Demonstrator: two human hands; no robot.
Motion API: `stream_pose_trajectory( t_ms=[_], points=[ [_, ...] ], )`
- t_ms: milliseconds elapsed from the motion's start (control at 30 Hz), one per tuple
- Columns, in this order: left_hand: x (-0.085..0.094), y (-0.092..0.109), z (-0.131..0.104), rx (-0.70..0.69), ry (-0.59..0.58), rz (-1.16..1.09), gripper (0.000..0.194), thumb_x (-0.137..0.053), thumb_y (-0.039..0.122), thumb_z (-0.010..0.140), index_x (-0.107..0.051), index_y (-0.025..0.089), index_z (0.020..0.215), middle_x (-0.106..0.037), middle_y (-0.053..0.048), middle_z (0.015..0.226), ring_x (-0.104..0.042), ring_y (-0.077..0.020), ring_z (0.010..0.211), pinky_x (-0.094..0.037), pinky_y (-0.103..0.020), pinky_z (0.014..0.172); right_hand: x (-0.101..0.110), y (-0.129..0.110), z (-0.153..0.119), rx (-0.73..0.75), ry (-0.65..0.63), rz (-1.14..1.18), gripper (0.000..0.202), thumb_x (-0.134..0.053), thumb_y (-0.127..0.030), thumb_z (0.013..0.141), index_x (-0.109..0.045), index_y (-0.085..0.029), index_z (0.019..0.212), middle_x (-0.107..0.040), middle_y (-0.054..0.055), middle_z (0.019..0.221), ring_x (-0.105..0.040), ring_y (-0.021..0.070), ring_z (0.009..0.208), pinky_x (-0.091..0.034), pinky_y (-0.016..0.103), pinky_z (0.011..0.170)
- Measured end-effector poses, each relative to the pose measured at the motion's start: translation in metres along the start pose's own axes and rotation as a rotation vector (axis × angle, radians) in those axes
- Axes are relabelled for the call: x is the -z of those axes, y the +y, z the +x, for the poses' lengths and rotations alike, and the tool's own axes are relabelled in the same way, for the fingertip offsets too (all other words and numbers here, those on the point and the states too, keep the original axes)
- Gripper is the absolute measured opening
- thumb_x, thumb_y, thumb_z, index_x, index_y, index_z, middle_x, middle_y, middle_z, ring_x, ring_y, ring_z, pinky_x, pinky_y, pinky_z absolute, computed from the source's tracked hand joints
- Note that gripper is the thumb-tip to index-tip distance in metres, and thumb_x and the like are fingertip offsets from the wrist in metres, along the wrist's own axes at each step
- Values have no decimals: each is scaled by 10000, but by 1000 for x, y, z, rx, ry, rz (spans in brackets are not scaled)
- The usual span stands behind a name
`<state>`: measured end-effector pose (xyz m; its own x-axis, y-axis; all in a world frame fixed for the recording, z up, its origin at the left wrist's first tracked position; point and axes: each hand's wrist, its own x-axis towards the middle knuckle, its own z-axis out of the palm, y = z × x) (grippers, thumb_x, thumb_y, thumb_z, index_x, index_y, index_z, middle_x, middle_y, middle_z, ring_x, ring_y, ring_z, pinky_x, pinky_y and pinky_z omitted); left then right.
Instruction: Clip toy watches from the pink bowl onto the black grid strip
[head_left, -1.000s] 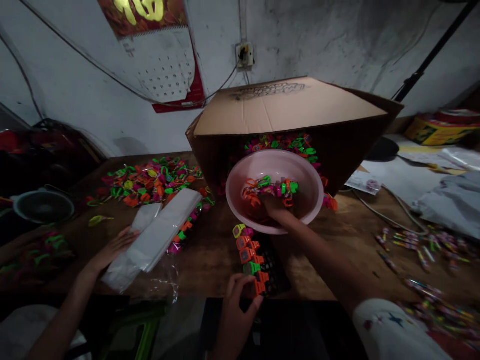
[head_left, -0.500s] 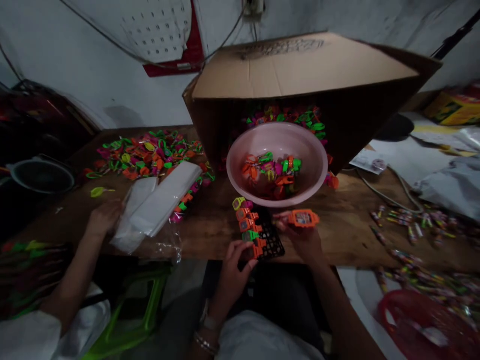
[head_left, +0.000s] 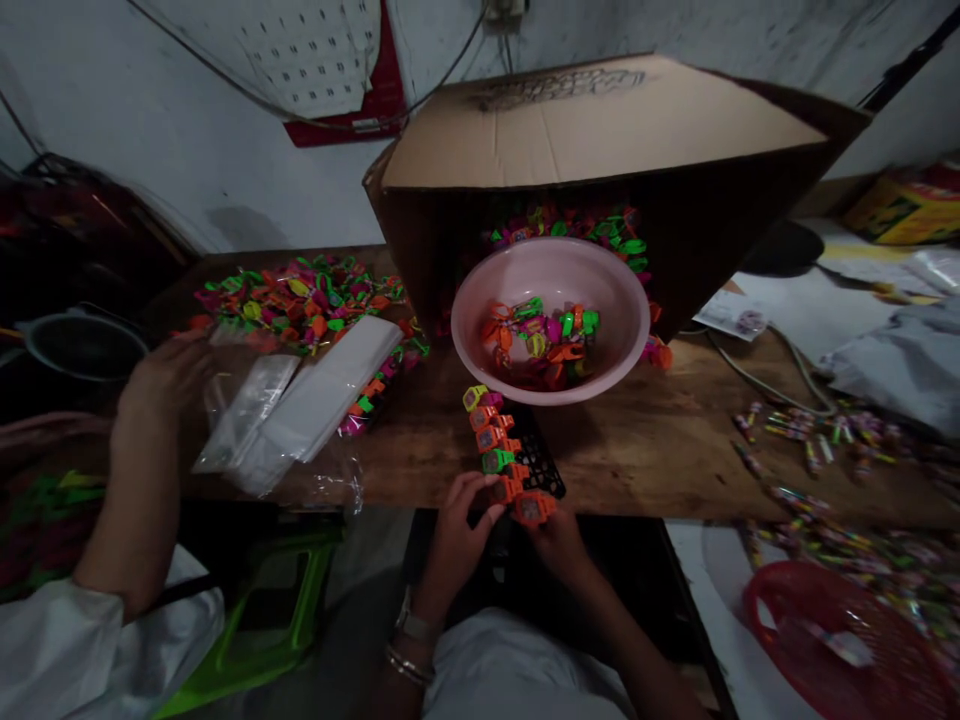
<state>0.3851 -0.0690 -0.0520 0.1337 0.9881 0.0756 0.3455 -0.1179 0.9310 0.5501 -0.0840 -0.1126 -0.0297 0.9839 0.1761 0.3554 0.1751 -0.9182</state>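
My right hand (head_left: 559, 535) holds an orange toy watch (head_left: 534, 508) at the near end of a black perforated rack (head_left: 541, 462). Along the rack's left side runs a row of bright toy watches: a yellow one (head_left: 475, 398), a green one (head_left: 496, 461) and several orange ones. My left hand (head_left: 461, 520) has its thumb and fingertips around the nearest orange watch in the row (head_left: 508, 488). Just behind the rack, a pink bowl (head_left: 465, 345) contains more toy watches (head_left: 536, 335) in orange, green, yellow and magenta.
A large cardboard box (head_left: 600, 140) lies open behind the bowl. On the left, a co-worker's hand (head_left: 169, 375) is near clear plastic bags (head_left: 255, 410) and a watch pile (head_left: 315, 300). Small wrapped pieces (head_left: 832, 440) and a red basket (head_left: 795, 610) are at right.
My right hand has brought the orange watch down and left to the rack's near end. My left hand stays by the row. The co-worker's hand has moved up and left.
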Motion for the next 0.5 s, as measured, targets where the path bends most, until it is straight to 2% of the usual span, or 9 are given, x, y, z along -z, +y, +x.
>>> stream_pose_trajectory(
  t_ms=[167, 300, 400, 500],
  points=[
    [-3, -2, 0, 9, 40, 3, 285, -605, 165, 766, -666, 235, 1036, -591, -45, 1038, -598, -176, 956, -509, -335, 881, -9, -3, 3, 65, -5, -69, 247, -441, -138, 770, -674, -179, 845, -708, 98, 864, -669, 203, 821, -540, 319, 731],
    [-7, -6, 0, 36, 75, -20, 252, -612, 218, 772, -663, 225, 1018, -572, -52, 1055, -590, -183, 985, -502, -345, 910, -15, -8, 9, 82, -46, -52, 285, -446, -58, 728, -671, -175, 856, -702, 96, 923, -664, 198, 871, -532, 330, 780],
    [-8, -7, -1, 34, 53, -99, 261, -594, 238, 786, -639, 214, 1042, -537, -59, 1078, -601, -176, 985, -531, -315, 870, 1, -14, 14, -3, -188, 8, 272, -487, -46, 733, -675, -180, 877, -706, 75, 955, -658, 191, 891, -518, 325, 803],
    [-5, -6, -7, -3, 20, -101, 257, -584, 220, 788, -619, 209, 1043, -530, -59, 1065, -612, -170, 965, -549, -293, 831, 38, -27, 36, -58, -343, -16, 309, -491, -63, 757, -677, -190, 969, -714, 50, 954, -662, 177, 844, -513, 285, 755]
  ],
)
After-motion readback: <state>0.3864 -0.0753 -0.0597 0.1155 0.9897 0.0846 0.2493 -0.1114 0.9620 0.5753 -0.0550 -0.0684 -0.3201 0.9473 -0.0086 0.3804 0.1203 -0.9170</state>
